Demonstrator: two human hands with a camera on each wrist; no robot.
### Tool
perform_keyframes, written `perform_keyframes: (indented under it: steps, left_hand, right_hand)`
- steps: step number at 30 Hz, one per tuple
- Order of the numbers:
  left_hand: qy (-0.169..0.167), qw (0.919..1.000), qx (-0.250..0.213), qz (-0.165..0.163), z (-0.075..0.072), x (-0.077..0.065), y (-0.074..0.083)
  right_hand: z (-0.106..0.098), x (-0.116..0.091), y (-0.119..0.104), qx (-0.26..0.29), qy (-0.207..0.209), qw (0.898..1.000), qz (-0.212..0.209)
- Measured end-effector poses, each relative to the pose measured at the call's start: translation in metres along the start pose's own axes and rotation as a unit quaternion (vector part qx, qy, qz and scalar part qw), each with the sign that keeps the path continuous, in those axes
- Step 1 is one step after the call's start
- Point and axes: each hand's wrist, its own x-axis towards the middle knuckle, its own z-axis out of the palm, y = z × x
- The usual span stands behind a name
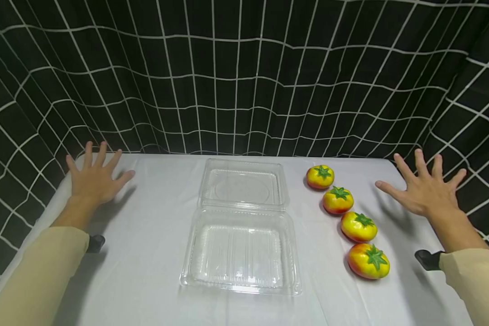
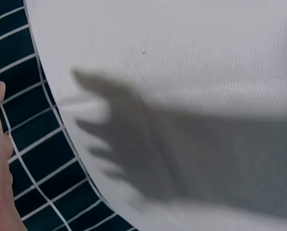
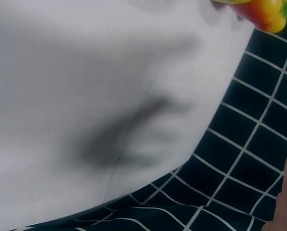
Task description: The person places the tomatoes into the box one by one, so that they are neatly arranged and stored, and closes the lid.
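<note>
My left hand (image 1: 93,181) is held above the table's left side, fingers straight and spread, holding nothing. On the other side my right hand (image 1: 428,192) hovers with fingers spread wide, also with nothing in it. Nearest to it is a curved row of several yellow-red fruits with green star-shaped leaf tops, perhaps toy persimmons or tomatoes; the front one (image 1: 368,261) lies closest to me and the rear one (image 1: 320,176) farthest. A clear plastic clamshell box lies unfolded between the hands, its lid (image 1: 244,206) behind and its ribbed base (image 1: 238,253) in front.
A white cloth covers the table (image 1: 146,271). Behind it and at both sides hangs a black curtain (image 1: 236,90) with a white grid. Each hand casts a shadow on the cloth; the left one's shadow (image 2: 134,130) shows in the left wrist view.
</note>
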Motion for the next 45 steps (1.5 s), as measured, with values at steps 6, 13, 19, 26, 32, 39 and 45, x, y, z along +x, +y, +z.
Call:
perform_keyframes:
  steps: [6,13,19,26,32,39,45]
  left_hand:
    - [0.005,0.9996,0.007,0.027,0.0,-0.001,0.007]
    - [-0.003,0.9975,-0.004,0.07,-0.002,-0.003,0.022]
    - [-0.009,0.9911,-0.011,0.132,-0.005,-0.003,0.04]
    - [-0.018,0.9766,-0.018,0.214,-0.009,-0.003,0.06]
    - [-0.036,0.9595,-0.029,0.278,-0.011,-0.007,0.074]
    - [-0.067,0.9408,-0.039,0.33,-0.012,-0.015,0.093]
    - [-0.088,0.9294,-0.052,0.355,-0.008,-0.022,0.104]
  right_hand:
    - [0.001,-0.002,0.0,0.009,-0.008,1.0,-0.003]
    - [-0.001,-0.009,-0.003,0.044,-0.023,0.998,-0.023]
    - [-0.006,-0.016,-0.011,0.067,-0.053,0.995,-0.06]
    - [-0.015,-0.029,-0.024,0.146,-0.131,0.975,-0.101]
    - [-0.021,-0.042,-0.027,0.226,-0.175,0.951,-0.12]
    - [-0.02,-0.058,-0.019,0.284,-0.183,0.924,-0.181]
    - [-0.018,-0.067,-0.012,0.333,-0.219,0.895,-0.199]
